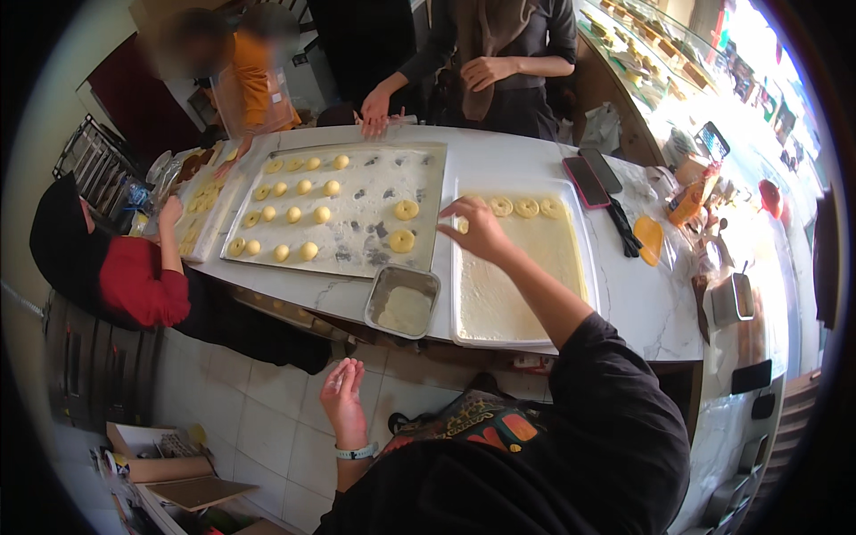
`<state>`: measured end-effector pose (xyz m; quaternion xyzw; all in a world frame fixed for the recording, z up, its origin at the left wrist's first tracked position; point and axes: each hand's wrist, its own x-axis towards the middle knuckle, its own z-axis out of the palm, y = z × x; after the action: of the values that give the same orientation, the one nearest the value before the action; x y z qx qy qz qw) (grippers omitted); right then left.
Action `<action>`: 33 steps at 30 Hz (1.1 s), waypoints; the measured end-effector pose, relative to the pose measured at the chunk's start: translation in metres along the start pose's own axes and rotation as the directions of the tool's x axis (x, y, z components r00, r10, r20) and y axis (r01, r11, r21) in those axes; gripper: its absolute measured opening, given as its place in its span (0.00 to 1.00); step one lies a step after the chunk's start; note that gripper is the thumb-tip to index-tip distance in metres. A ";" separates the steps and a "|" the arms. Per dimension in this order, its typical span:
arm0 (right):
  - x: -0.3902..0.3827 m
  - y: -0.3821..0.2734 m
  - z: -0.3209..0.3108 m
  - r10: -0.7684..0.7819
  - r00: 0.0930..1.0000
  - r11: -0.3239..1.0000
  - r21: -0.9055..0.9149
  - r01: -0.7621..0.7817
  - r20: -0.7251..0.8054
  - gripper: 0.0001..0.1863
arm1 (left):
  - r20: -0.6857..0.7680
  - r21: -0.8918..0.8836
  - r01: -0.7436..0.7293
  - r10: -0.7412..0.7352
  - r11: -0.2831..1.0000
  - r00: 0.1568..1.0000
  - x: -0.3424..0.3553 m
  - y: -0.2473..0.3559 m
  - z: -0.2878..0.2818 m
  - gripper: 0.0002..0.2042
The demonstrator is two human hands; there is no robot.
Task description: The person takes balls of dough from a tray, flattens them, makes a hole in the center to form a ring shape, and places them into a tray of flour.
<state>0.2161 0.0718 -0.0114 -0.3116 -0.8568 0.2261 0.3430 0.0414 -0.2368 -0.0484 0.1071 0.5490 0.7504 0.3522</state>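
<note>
My right hand (481,230) hovers over the left edge of a white tray (522,281) dusted with flour, its fingers curved and apart. Under it, partly hidden, a yellow dough ring shows; more dough rings (527,208) line the tray's far side. My left hand (344,399) is raised off the table, its floury fingertips pressed together with nothing visible in them. On the large metal baking sheet (374,183) sit several rows of dough balls (303,186). Two flattened dough rounds, one a ring (402,241), lie at its right side. A metal pan (403,301) of flour stands before it.
A person in red (143,281) works at the left end by another tray of dough pieces (201,214). Someone in dark clothes (504,80) stands across the table, one hand near the sheet. Phones (586,183), a yellow scraper (649,241) and bags lie at the right.
</note>
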 end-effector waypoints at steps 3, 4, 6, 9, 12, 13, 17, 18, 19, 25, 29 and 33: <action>0.002 -0.059 0.020 -0.220 0.922 0.955 0.264 0.137 0.318 0.09 | 0.012 -0.002 0.020 -0.020 1.000 1.000 0.002 -0.003 0.002 0.10; -0.001 -0.073 0.031 -0.234 0.825 0.955 0.282 0.094 0.515 0.09 | 0.009 -0.006 0.017 -0.017 1.000 1.000 0.003 -0.004 0.003 0.10; -0.017 -0.081 0.070 -0.276 0.697 0.939 0.033 0.341 0.661 0.11 | 0.054 -0.028 0.032 -0.030 0.999 0.998 0.005 -0.004 0.008 0.10; -0.031 -0.112 0.101 0.033 0.583 0.844 -0.336 0.419 0.811 0.11 | 0.047 -0.039 0.065 -0.063 0.997 0.997 0.005 -0.003 0.006 0.10; -0.032 -0.101 0.125 -0.068 0.627 0.871 -0.260 0.417 0.776 0.09 | 0.047 -0.060 0.042 -0.039 0.997 0.998 0.004 0.002 0.004 0.10; -0.031 -0.107 0.120 -0.054 0.597 0.862 -0.265 0.433 0.801 0.08 | 0.021 -0.077 0.017 -0.016 0.997 1.000 0.005 0.003 -0.004 0.10; -0.028 -0.095 0.105 0.019 0.624 0.883 -0.306 0.356 0.781 0.07 | -0.012 -0.099 0.002 -0.004 0.995 1.000 0.008 -0.001 -0.028 0.10; -0.027 -0.089 0.104 0.007 0.619 0.876 -0.303 0.375 0.785 0.07 | -0.022 -0.111 0.008 -0.010 0.994 1.000 0.009 -0.002 -0.032 0.10; -0.026 -0.085 0.101 0.033 0.629 0.892 -0.307 0.333 0.777 0.08 | -0.035 -0.125 -0.003 -0.001 0.992 0.999 0.008 -0.001 -0.035 0.10; -0.021 -0.077 0.089 -0.025 0.711 0.914 -0.271 0.301 0.703 0.08 | -0.051 -0.182 0.029 -0.039 0.983 0.998 0.006 0.005 -0.039 0.10; -0.020 -0.106 0.082 0.102 0.684 0.922 -0.327 0.208 0.722 0.09 | -0.029 -0.155 0.039 -0.043 0.987 0.999 0.010 0.004 -0.039 0.11; -0.038 -0.082 0.097 -0.129 0.746 0.898 -0.242 0.367 0.653 0.09 | 0.044 -0.152 0.086 -0.080 0.985 0.996 0.013 -0.012 -0.039 0.12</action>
<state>0.1365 -0.0288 -0.0434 -0.1573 -0.9815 0.1086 0.0062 0.0152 -0.2554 -0.0769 0.0706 0.4867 0.7730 0.4006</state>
